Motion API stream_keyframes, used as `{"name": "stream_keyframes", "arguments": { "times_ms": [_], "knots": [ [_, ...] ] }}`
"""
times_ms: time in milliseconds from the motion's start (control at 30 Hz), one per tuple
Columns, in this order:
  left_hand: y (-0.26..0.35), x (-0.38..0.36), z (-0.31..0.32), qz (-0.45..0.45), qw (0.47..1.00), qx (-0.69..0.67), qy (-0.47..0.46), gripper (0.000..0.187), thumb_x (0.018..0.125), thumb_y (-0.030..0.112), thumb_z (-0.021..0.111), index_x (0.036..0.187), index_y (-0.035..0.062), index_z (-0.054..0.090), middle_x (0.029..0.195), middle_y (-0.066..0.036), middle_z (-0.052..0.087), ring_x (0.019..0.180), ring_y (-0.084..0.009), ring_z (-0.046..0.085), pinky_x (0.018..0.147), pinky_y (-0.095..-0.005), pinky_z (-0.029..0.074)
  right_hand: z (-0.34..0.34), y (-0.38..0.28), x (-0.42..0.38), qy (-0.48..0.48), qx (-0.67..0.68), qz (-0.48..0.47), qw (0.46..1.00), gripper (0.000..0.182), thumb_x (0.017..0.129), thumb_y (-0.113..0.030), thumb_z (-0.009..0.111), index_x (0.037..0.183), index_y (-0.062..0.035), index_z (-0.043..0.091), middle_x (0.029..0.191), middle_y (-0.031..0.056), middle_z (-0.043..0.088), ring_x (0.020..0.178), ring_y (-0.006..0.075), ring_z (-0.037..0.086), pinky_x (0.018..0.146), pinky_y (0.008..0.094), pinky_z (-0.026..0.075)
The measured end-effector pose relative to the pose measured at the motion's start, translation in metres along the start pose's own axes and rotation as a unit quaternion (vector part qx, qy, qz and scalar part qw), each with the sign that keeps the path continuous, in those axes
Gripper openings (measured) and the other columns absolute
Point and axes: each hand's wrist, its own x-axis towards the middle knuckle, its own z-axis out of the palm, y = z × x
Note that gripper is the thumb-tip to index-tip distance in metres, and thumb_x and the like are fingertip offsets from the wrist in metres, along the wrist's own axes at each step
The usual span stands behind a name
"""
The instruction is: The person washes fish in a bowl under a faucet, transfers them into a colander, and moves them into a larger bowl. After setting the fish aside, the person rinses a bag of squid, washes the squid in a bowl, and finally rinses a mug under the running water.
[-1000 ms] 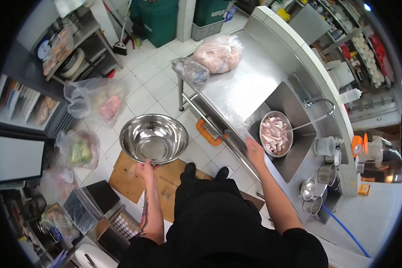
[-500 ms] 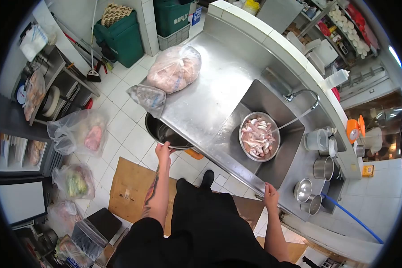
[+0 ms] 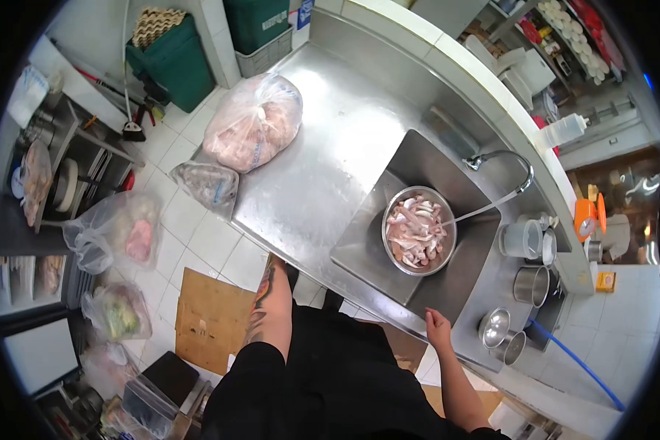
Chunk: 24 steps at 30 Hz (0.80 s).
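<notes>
My left forearm reaches under the front edge of the steel counter (image 3: 301,187), and the left hand is hidden beneath it. Fingers curled, my right hand (image 3: 438,328) is at the sink's front rim; whether it touches the rim or pinches anything is too small to tell. In the sink (image 3: 458,282) a round metal bowl (image 3: 453,242) holds pale pink raw meat pieces (image 3: 416,231). A curved faucet (image 3: 519,165) reaches toward the bowl. A large clear bag of meat (image 3: 253,125) lies at the counter's left end, beside a smaller grey bag (image 3: 209,187).
Metal pots (image 3: 531,284), a small steel bowl (image 3: 494,327) and a blue hose (image 3: 576,362) are right of the sink. On the floor at left lie plastic bags (image 3: 121,312) and flat cardboard (image 3: 211,319). A green bin (image 3: 172,70) stands behind.
The dark pan that my left hand held at the counter's edge is out of sight, and that hand has gone under the counter. My right hand stays near the rim. The view has shifted.
</notes>
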Motion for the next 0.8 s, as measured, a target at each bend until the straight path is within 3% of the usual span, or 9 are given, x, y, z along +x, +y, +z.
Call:
{"name": "stream_keyframes", "arguments": {
  "times_ms": [67, 133, 167, 400, 533, 600, 733, 767, 800],
  "knots": [
    [-0.001, 0.003, -0.007, -0.027, 0.999, 0.025, 0.0, 0.032, 0.096, 0.018, 0.056, 0.127, 0.0078, 0.054, 0.116, -0.012, 0.064, 0.105, -0.0291, 0.063, 0.077, -0.0391, 0.057, 0.006, 0.0, -0.007, 0.003, -0.017, 0.033, 0.999, 0.026, 0.096, -0.02, 0.057, 0.111, -0.0029, 0.069, 0.097, 0.0193, 0.071, 0.087, 0.0296, 0.07, 0.079, 0.0365, 0.053],
    [0.002, 0.009, -0.008, -0.061, 0.997, 0.052, -0.003, 0.034, 0.097, 0.019, 0.056, 0.13, 0.009, 0.053, 0.117, -0.012, 0.064, 0.106, -0.0292, 0.063, 0.078, -0.0404, 0.057, 0.014, -0.004, -0.007, 0.044, -0.082, -0.056, 0.994, 0.025, 0.097, -0.021, 0.058, 0.111, -0.0029, 0.069, 0.091, 0.0186, 0.071, 0.082, 0.0236, 0.07, 0.076, 0.0336, 0.052],
    [0.002, 0.016, -0.006, -0.089, 0.994, 0.07, -0.007, 0.036, 0.097, 0.019, 0.056, 0.131, 0.0096, 0.052, 0.118, -0.012, 0.064, 0.106, -0.0292, 0.063, 0.078, -0.0411, 0.057, 0.018, -0.013, -0.011, 0.057, -0.054, -0.014, 0.997, 0.023, 0.096, -0.019, 0.058, 0.109, -0.0043, 0.07, 0.091, 0.0209, 0.07, 0.083, 0.0319, 0.07, 0.076, 0.0366, 0.053],
    [0.043, 0.013, -0.021, -0.195, 0.959, 0.206, -0.004, 0.044, 0.098, 0.023, 0.055, 0.14, 0.0136, 0.045, 0.121, -0.012, 0.063, 0.11, -0.0295, 0.061, 0.081, -0.0456, 0.056, 0.038, -0.026, -0.005, 0.102, -0.115, 0.084, 0.985, 0.025, 0.095, -0.024, 0.055, 0.104, -0.0075, 0.071, 0.093, 0.0215, 0.069, 0.089, 0.0408, 0.066, 0.078, 0.0453, 0.053],
    [0.086, -0.008, -0.02, -0.24, 0.898, 0.368, -0.01, 0.049, 0.099, 0.026, 0.055, 0.145, 0.016, 0.041, 0.122, -0.013, 0.063, 0.112, -0.0297, 0.061, 0.082, -0.0482, 0.056, 0.051, -0.031, 0.012, 0.085, -0.177, 0.122, 0.973, 0.028, 0.093, -0.029, 0.056, 0.101, -0.0073, 0.072, 0.093, 0.0196, 0.07, 0.09, 0.0411, 0.066, 0.08, 0.0471, 0.053],
    [0.115, -0.024, -0.017, -0.238, 0.849, 0.471, -0.007, 0.051, 0.099, 0.027, 0.055, 0.147, 0.0171, 0.039, 0.123, -0.013, 0.063, 0.113, -0.0298, 0.06, 0.083, -0.0495, 0.056, 0.055, -0.019, 0.032, 0.011, -0.15, 0.083, 0.985, 0.03, 0.09, -0.032, 0.058, 0.096, -0.0065, 0.073, 0.093, 0.0183, 0.071, 0.089, 0.0406, 0.067, 0.08, 0.0474, 0.053],
    [0.194, -0.065, -0.028, -0.182, 0.763, 0.62, 0.022, 0.051, 0.099, 0.024, 0.053, 0.148, 0.0195, 0.04, 0.113, -0.009, 0.065, 0.098, -0.0227, 0.064, 0.072, -0.0416, 0.058, 0.044, 0.012, 0.133, -0.061, 0.039, 0.126, 0.989, 0.032, 0.09, -0.034, 0.061, 0.093, -0.0053, 0.073, 0.083, 0.0129, 0.072, 0.076, 0.0257, 0.07, 0.07, 0.0386, 0.055],
    [0.215, -0.072, -0.038, -0.163, 0.747, 0.644, 0.041, 0.05, 0.097, 0.023, 0.055, 0.146, 0.0166, 0.043, 0.109, -0.01, 0.066, 0.092, -0.0207, 0.064, 0.066, -0.0382, 0.057, 0.02, -0.032, 0.149, 0.011, -0.01, 0.081, 0.997, 0.03, 0.095, -0.031, 0.061, 0.091, -0.0025, 0.07, 0.075, 0.0063, 0.069, 0.067, 0.0156, 0.065, 0.064, 0.0338, 0.053],
    [0.236, -0.081, -0.049, -0.144, 0.729, 0.667, 0.061, 0.05, 0.096, 0.022, 0.057, 0.144, 0.0137, 0.046, 0.106, -0.01, 0.067, 0.086, -0.0187, 0.064, 0.059, -0.0349, 0.056, 0.016, -0.014, 0.191, 0.035, 0.086, 0.091, 0.992, 0.025, 0.096, -0.027, 0.06, 0.091, -0.0036, 0.069, 0.076, 0.0049, 0.068, 0.068, 0.0142, 0.064, 0.063, 0.0323, 0.053]
  ]
}}
